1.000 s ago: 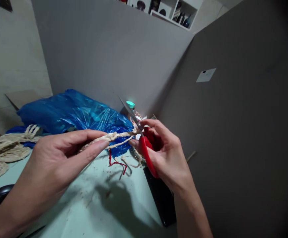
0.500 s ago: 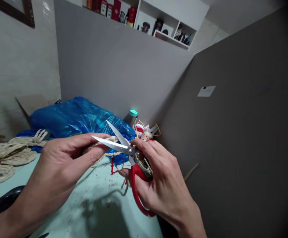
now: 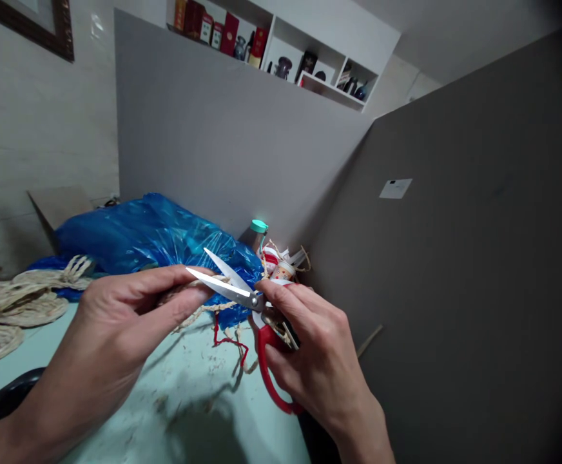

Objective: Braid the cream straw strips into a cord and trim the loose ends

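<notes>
My right hand (image 3: 314,348) is wrapped round the red-handled scissors (image 3: 266,367), whose blades are spread and point left toward my other hand. Between thumb and forefinger, my left hand (image 3: 121,328) pinches a braided beige cord (image 3: 198,314). Part of that cord runs behind the blades, and my fingers hide the rest. A thin red cord (image 3: 230,340) hangs below the scissors over the table, beside a loose beige strand. Whatever lies under my right palm is mostly hidden.
A blue plastic bag (image 3: 140,229) lies at the back of the pale green table (image 3: 165,399). Beige woven pieces (image 3: 24,299) and a black object (image 3: 10,393) are at left. A teal-capped bottle (image 3: 258,226) and patterned cup (image 3: 283,270) stand behind my right hand. Grey panels rise behind and right.
The scissor blades have closed slightly. More of the red cord shows below them, and my right fingers have shifted a little on the handles. The view has tilted slightly.
</notes>
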Action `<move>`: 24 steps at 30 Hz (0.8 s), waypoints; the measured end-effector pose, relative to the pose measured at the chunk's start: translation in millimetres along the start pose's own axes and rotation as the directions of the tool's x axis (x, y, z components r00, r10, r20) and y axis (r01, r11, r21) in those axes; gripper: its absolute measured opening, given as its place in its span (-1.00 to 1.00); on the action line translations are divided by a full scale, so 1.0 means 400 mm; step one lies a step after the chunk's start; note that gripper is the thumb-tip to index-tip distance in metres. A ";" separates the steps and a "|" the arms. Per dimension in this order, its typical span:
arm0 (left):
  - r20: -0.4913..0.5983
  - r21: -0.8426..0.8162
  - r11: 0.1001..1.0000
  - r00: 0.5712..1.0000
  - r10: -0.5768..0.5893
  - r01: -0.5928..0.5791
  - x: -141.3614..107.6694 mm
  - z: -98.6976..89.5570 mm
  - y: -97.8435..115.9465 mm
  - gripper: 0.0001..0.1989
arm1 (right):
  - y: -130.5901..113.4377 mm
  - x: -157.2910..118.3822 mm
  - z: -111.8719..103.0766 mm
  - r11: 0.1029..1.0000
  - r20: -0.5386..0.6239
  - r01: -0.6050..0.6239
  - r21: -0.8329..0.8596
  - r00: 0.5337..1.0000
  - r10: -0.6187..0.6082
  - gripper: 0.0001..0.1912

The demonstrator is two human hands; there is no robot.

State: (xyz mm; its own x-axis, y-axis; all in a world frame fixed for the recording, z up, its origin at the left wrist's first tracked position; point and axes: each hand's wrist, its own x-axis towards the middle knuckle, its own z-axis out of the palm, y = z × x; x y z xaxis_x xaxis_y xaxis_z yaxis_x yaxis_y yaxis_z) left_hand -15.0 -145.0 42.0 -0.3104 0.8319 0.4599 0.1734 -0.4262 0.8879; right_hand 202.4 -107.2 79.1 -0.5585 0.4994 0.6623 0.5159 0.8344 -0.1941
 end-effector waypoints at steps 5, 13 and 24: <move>0.072 -0.079 0.996 0.996 -0.046 0.052 0.004 -0.003 -0.005 -0.78 | 0.003 0.000 0.004 0.997 -0.027 0.045 -0.067 0.999 -0.047 -0.58; 0.164 -0.250 0.957 0.981 -0.107 0.147 0.012 0.009 0.033 -0.84 | -0.015 0.002 -0.001 0.992 -0.012 0.039 -0.118 0.999 -0.040 -0.56; 0.271 -0.392 0.856 0.931 -0.243 0.338 0.022 0.028 0.076 -0.82 | -0.002 0.002 0.008 0.970 -0.142 0.126 -0.207 0.977 -0.158 -0.58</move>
State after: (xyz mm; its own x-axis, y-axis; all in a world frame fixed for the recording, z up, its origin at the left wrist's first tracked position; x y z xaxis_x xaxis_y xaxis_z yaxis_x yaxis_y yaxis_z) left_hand -2.1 -146.5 72.8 -0.0785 0.9748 0.2090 -0.3228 -0.2232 0.9198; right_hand 199.4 -106.6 77.6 -0.5347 0.3232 0.7808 0.5642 0.8244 0.0452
